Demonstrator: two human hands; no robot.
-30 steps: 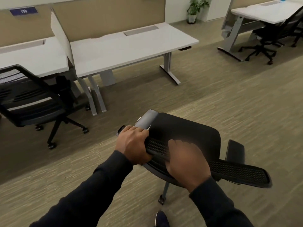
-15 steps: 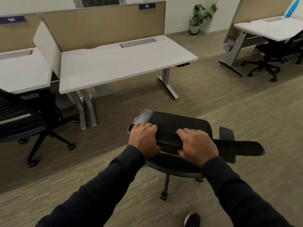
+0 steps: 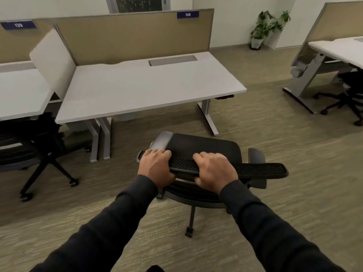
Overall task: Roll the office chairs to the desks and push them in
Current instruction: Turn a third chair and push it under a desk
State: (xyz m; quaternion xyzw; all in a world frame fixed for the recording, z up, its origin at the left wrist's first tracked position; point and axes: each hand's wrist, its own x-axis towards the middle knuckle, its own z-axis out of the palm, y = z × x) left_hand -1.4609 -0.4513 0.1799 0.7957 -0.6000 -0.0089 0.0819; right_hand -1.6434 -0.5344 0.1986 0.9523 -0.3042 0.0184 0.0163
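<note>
A black office chair (image 3: 204,148) with a mesh backrest stands on the carpet a short way in front of the white desk (image 3: 149,89) labelled 140. My left hand (image 3: 156,167) grips the left end of the backrest's top edge. My right hand (image 3: 215,171) grips the same edge near its middle. The seat faces the desk, and the grey left armrest (image 3: 162,139) points toward it. A gap of carpet separates the chair from the desk's front edge.
Another black chair (image 3: 29,146) sits tucked at the left desk (image 3: 19,95) labelled 130. A third chair (image 3: 349,95) stands by the desk at far right (image 3: 337,50). Tan divider panels back the desks, with a potted plant (image 3: 265,26) behind them.
The chair has rolled forward toward desk 140 and turned to face it squarely. My right hand has settled into a firm grip on the backrest. The view has lifted.
</note>
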